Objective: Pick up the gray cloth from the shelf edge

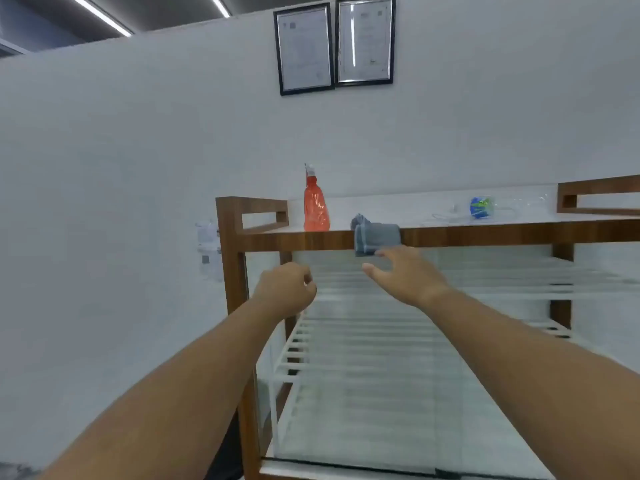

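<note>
Head camera view: we look down our two bare forearms toward a wooden cabinet (230, 258) with glass sides, standing against a white wall. Our right hand (405, 275) reaches forward with fingers spread and relaxed, holding nothing, its fingertips just under a folded grey cloth (377, 235). The cloth hangs over the front edge of the cabinet's white top surface (398, 209), part resting on top, part drooping over the wooden rim. Our left hand (285, 289) hovers lower and to the left, fingers loosely curled, holding nothing.

We judge the cloth to be soft, light and limp; it would bunch when pinched, so the hanging fold nearest our fingers looks the easiest place to take hold.

Left of the cloth stands an orange spray bottle (316, 209), upright, translucent; it seems to hold liquid, though we cannot tell how much. Farther right lies a small blue and green object (480, 207), too blurred to identify. Inside the cabinet we see white slatted shelves (363, 334) with nothing visible on them. Two framed certificates (334, 45) hang on the wall above.
</note>
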A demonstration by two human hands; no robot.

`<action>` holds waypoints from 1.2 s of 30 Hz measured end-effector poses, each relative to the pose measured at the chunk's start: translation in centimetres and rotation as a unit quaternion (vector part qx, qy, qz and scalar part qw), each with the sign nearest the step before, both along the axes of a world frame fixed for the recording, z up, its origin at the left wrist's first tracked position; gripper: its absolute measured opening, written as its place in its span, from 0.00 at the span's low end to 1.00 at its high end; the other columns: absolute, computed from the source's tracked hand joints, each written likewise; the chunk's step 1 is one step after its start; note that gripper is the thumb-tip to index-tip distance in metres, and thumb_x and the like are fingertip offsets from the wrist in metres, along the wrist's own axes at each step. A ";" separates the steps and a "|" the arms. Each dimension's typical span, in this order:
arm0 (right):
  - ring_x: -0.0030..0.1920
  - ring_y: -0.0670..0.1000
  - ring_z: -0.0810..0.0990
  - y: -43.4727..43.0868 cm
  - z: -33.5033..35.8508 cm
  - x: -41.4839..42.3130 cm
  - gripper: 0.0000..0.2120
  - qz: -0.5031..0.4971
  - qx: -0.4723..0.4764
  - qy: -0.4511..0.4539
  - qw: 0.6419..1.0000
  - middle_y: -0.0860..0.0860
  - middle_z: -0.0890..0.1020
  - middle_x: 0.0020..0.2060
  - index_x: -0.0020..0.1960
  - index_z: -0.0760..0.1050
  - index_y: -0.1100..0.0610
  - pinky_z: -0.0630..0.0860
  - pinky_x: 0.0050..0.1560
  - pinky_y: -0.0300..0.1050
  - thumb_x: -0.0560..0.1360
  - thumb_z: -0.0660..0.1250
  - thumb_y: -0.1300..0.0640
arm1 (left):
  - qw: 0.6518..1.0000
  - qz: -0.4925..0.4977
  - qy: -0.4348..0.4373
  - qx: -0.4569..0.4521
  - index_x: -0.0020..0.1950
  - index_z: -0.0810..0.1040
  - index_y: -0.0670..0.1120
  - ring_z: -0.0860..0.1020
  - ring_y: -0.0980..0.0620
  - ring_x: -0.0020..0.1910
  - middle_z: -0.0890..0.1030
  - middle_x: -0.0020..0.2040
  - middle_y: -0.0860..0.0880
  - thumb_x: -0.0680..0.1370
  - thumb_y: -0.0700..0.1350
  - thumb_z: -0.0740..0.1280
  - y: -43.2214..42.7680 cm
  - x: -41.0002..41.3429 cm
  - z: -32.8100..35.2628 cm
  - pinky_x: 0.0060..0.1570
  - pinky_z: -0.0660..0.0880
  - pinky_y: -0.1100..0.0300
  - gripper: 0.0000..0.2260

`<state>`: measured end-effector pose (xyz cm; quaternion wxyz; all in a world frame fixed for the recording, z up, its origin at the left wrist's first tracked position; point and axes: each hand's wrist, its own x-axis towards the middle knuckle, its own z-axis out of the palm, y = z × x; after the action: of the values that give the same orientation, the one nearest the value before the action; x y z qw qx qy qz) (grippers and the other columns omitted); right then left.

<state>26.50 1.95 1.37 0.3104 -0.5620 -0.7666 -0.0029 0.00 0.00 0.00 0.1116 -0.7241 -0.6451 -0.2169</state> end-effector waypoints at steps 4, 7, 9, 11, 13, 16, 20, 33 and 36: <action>0.73 0.55 0.78 5.7 2.9 -2.0 0.31 -0.005 0.082 -0.061 0.995 0.51 0.82 0.68 0.78 0.78 0.48 0.77 0.74 0.54 0.86 0.62 0.29 | 0.997 0.024 0.035 0.064 0.67 0.84 0.49 0.83 0.48 0.59 0.83 0.59 0.50 0.89 0.54 0.65 5.7 -1.0 3.1 0.69 0.83 0.46 0.14; 0.73 0.55 0.77 9.7 4.8 -3.7 0.34 -0.015 0.073 -0.097 0.992 0.52 0.80 0.70 0.80 0.76 0.47 0.77 0.76 0.56 0.86 0.58 0.26 | 0.993 0.019 0.042 0.106 0.69 0.84 0.49 0.83 0.49 0.60 0.84 0.61 0.49 0.89 0.54 0.65 9.1 -2.2 4.9 0.67 0.85 0.48 0.15; 0.72 0.56 0.78 11.6 5.4 -4.7 0.35 -0.028 0.058 -0.116 0.991 0.53 0.79 0.70 0.80 0.77 0.46 0.79 0.71 0.54 0.85 0.56 0.24 | 0.992 0.021 0.058 0.113 0.72 0.83 0.48 0.83 0.49 0.62 0.85 0.64 0.49 0.89 0.55 0.64 10.7 -3.0 5.5 0.68 0.85 0.49 0.17; 0.71 0.57 0.79 13.1 5.9 -5.5 0.36 -0.056 0.035 -0.140 0.988 0.53 0.80 0.69 0.79 0.77 0.43 0.80 0.67 0.54 0.84 0.52 0.22 | 0.992 0.024 0.071 0.105 0.76 0.82 0.49 0.84 0.48 0.66 0.85 0.68 0.49 0.90 0.58 0.63 12.2 -4.2 5.7 0.70 0.84 0.48 0.20; 0.67 0.56 0.81 14.2 6.4 -6.1 0.36 -0.080 0.003 -0.170 0.982 0.52 0.83 0.63 0.76 0.78 0.39 0.81 0.66 0.57 0.83 0.48 0.20 | 0.991 0.019 0.083 0.101 0.78 0.81 0.50 0.84 0.48 0.68 0.85 0.69 0.49 0.90 0.62 0.62 13.5 -5.4 5.6 0.72 0.83 0.46 0.23; 0.54 0.51 0.84 15.7 6.8 -6.8 0.33 -0.104 -0.017 -0.188 0.976 0.47 0.86 0.50 0.60 0.83 0.41 0.82 0.64 0.57 0.85 0.44 0.23 | 0.991 0.010 0.087 0.102 0.77 0.82 0.51 0.83 0.49 0.67 0.85 0.68 0.50 0.89 0.68 0.60 15.4 -7.4 5.1 0.73 0.82 0.45 0.28; 0.47 0.48 0.84 16.9 5.4 -6.6 0.35 -0.119 0.052 -0.155 0.979 0.46 0.87 0.45 0.56 0.87 0.41 0.84 0.57 0.52 0.86 0.46 0.24 | 0.989 0.011 0.086 0.118 0.84 0.77 0.53 0.76 0.46 0.83 0.80 0.81 0.51 0.87 0.73 0.57 17.8 -10.4 3.3 0.89 0.63 0.31 0.33; 0.93 0.62 0.48 16.5 -7.9 -15.3 0.43 -0.040 0.349 -0.180 0.919 0.55 0.50 0.93 0.93 0.55 0.53 0.52 0.89 0.75 0.88 0.52 0.28 | 0.924 -0.093 0.077 0.363 0.95 0.56 0.42 0.51 0.43 0.96 0.52 0.96 0.45 0.85 0.75 0.58 19.8 -19.4 -10.2 0.93 0.39 0.32 0.49; 0.92 0.64 0.48 17.6 -13.0 -19.4 0.44 -0.052 0.318 -0.184 0.929 0.56 0.49 0.93 0.93 0.54 0.54 0.54 0.87 0.77 0.88 0.49 0.26 | 0.935 -0.084 0.095 0.330 0.95 0.57 0.42 0.53 0.40 0.96 0.52 0.96 0.44 0.82 0.80 0.60 20.0 -21.0 -14.7 0.92 0.43 0.27 0.55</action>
<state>7.09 19.52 -11.65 0.3257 -0.4628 -0.7387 -0.3662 -21.03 19.98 -14.74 0.3861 -0.7155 -0.4603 -0.3566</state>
